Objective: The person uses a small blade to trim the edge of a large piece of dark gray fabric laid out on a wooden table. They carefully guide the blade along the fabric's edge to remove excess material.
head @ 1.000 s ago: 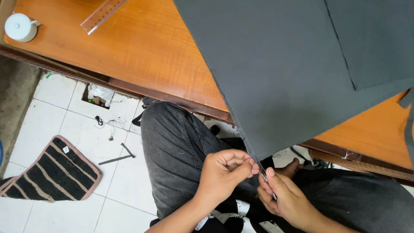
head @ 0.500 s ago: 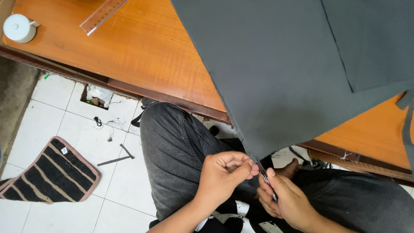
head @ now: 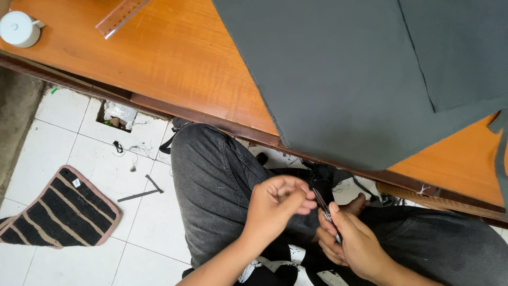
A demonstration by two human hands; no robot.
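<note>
Head view looking down at the lap: a small dark metal tool (head: pixel 324 208), maybe snips, sits over the knees, pinched in the right hand (head: pixel 353 244). Left hand (head: pixel 276 205) has its fingertips bunched right by the tool's tip, can't tell if they hold anything. Above them grey fabric (head: pixel 360 74) hangs off the wooden table (head: pixel 159 58), with a ruler (head: pixel 120 17) and white cup (head: pixel 19 28) further back.
</note>
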